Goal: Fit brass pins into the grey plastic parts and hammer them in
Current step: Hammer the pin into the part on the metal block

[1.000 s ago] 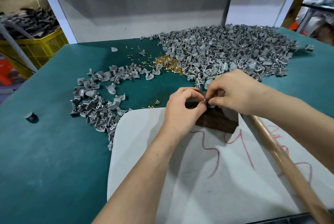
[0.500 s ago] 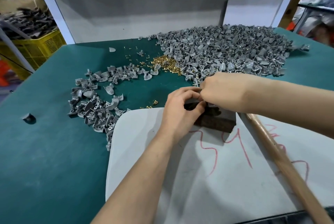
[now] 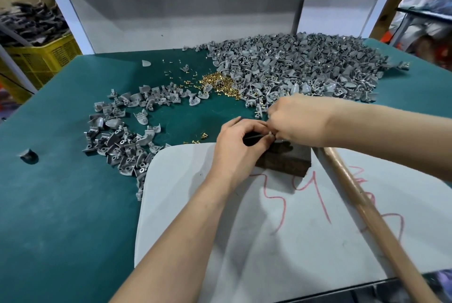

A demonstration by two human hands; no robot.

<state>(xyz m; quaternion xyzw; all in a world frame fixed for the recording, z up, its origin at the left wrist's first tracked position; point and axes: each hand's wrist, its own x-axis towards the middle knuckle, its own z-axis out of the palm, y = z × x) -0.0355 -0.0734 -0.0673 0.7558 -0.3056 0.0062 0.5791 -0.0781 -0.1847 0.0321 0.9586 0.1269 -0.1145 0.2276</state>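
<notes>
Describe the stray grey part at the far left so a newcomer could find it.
Start at the green table, with the white board at its near edge. Left of the board lies a loose cluster of grey parts. Further left again, near the table's left edge, one grey part sits by itself on bare green, touching nothing, unlike the heaped ones.

Shiny brass pins (image 3: 221,84), matt grey plastic parts (image 3: 293,65), smooth wooden handle (image 3: 371,214), teal felt-like tabletop (image 3: 61,205).

Grey parts (image 3: 293,68), gold pins (image 3: 220,82) (teal table (image 3: 61,205))
</notes>
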